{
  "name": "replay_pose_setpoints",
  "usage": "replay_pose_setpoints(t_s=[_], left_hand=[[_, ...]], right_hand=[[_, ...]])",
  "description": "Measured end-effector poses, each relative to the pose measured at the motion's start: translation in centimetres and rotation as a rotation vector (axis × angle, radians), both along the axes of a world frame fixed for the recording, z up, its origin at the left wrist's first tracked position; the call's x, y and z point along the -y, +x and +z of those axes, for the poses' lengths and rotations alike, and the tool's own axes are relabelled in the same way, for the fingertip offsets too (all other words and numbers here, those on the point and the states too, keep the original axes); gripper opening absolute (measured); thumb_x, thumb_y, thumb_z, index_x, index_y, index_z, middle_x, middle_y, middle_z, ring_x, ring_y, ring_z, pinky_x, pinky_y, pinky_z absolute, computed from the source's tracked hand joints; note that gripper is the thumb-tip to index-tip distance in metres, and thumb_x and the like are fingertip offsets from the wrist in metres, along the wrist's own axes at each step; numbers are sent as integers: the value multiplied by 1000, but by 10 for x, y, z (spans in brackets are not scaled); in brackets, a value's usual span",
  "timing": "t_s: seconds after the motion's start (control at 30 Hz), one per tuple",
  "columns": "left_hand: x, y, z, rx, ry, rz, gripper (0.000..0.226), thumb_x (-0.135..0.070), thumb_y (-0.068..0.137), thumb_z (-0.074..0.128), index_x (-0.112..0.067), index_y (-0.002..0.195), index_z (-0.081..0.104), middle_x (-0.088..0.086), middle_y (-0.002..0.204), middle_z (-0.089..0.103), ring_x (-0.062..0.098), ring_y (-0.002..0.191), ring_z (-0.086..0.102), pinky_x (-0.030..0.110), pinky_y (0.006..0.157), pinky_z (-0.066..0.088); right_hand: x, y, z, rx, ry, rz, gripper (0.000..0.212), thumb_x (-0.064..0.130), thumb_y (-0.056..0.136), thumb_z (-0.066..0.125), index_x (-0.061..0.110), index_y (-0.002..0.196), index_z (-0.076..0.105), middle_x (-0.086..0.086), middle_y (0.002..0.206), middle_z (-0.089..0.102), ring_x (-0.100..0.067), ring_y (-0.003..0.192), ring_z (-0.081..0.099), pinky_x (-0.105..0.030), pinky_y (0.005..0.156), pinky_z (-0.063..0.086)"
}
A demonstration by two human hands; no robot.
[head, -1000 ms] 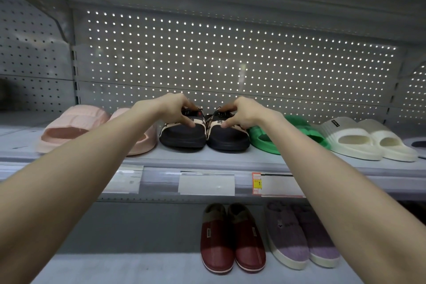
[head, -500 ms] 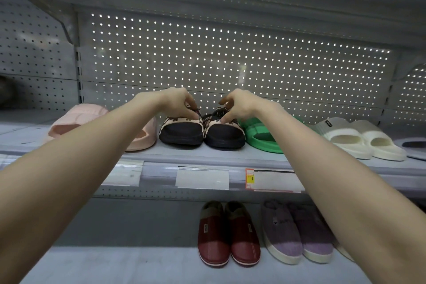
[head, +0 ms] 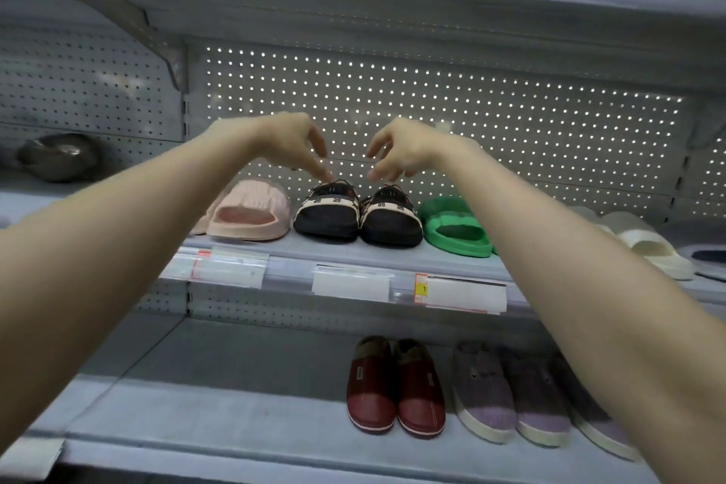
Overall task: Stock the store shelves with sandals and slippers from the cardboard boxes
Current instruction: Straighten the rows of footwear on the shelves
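Left hand [head: 290, 141] and right hand [head: 400, 149] hover slack, grasping nothing, over black pattern-strapped rubber sandals [head: 326, 218], apparently paired for display.

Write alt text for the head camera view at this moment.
Left hand and right hand reach over black sandals with patterned straps on the upper shelf; the left fingertips touch one strap, the right hover just above the other. The pair stands between a pink slide and a green slide, with red slippers and purple slippers on the shelf below.
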State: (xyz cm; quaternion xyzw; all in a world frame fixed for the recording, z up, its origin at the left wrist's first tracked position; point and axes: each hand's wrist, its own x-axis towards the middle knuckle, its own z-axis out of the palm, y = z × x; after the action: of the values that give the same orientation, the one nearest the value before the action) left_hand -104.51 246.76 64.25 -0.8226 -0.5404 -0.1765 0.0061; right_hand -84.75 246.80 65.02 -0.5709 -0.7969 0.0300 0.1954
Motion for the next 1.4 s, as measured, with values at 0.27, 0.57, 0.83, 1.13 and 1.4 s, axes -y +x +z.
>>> replay_pose_setpoints(t_s=[0.27, 0.57, 0.83, 1.13, 1.4], left_hand=[[7, -48, -6, -3, 5, 51, 56, -36, 75, 74, -13, 123, 59, 4, 121, 63, 21, 104, 58, 28, 94, 40], [-36, -136, -20, -63, -36, 50, 62, -43, 71, 76, -18, 125, 57, 2, 118, 64, 21, 107, 58, 32, 97, 42], [-81, -184, -33, -96, -113, -10, 76, -42, 70, 76, -23, 136, 44, 5, 136, 50, 23, 120, 51, 36, 105, 37], [-108, -199, -40, -122, -157, -52, 83, -38, 68, 79, -21, 139, 39, 2, 143, 42, 22, 128, 44, 31, 105, 34], [-125, -203, -46, -143, -133, -92, 80, -40, 64, 81, -25, 135, 46, -2, 138, 47, 21, 120, 49, 39, 104, 40]], right_hand=[[-5, -42, -6, 27, 24, 49, 42, 25, 78, 76, 15, 116, 62, -5, 100, 68, -13, 70, 67, -28, 67, 54], [-38, -111, -29, -9, 18, 3, 44, 31, 74, 78, 18, 114, 64, -4, 105, 67, -15, 74, 67, -32, 80, 55], [-65, -158, -48, -11, -68, -36, 71, 37, 70, 81, 19, 133, 52, -4, 131, 55, -22, 112, 56, -35, 92, 49], [-88, -181, -56, 53, -120, -18, 82, 33, 71, 81, 22, 142, 40, 2, 145, 43, -21, 126, 46, -35, 100, 44], [-104, -181, -61, 53, -92, -27, 75, 39, 71, 79, 25, 137, 47, 4, 141, 47, -19, 122, 48, -30, 93, 44]])
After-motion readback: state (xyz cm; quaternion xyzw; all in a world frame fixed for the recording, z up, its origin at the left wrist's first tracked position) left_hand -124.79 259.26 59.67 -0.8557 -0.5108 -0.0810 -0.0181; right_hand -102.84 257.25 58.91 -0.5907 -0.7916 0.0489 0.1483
